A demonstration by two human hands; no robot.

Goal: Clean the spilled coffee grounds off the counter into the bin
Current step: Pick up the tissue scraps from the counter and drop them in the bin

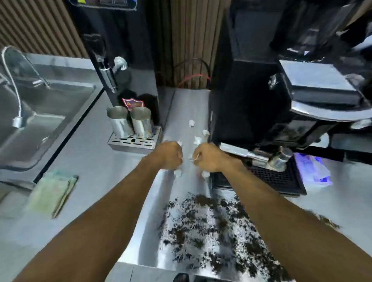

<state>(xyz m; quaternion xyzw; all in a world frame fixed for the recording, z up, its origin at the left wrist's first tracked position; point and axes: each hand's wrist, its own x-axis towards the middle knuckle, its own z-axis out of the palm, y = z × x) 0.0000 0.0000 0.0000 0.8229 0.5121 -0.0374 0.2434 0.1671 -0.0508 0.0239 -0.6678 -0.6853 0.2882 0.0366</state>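
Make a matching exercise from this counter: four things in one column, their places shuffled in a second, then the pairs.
Things:
1. coffee grounds
2. sink
3. two metal pitchers
4. folded cloth

Places:
A. on a slotted drip tray
B. far left, under a faucet
C. near counter edge, between the forearms
D. flat on the counter, just in front of the sink

Pairs: 1-C, 2-B, 3-A, 4-D

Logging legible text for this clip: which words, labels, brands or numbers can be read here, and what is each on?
None can be read.
Red shield-shaped sticker behind the two steel pitchers: it carries a small mark, too blurred to read.
Yellow and blue labels on the black machine at the top edge: cut off and blurred.
Clear bag with blue print: unreadable.
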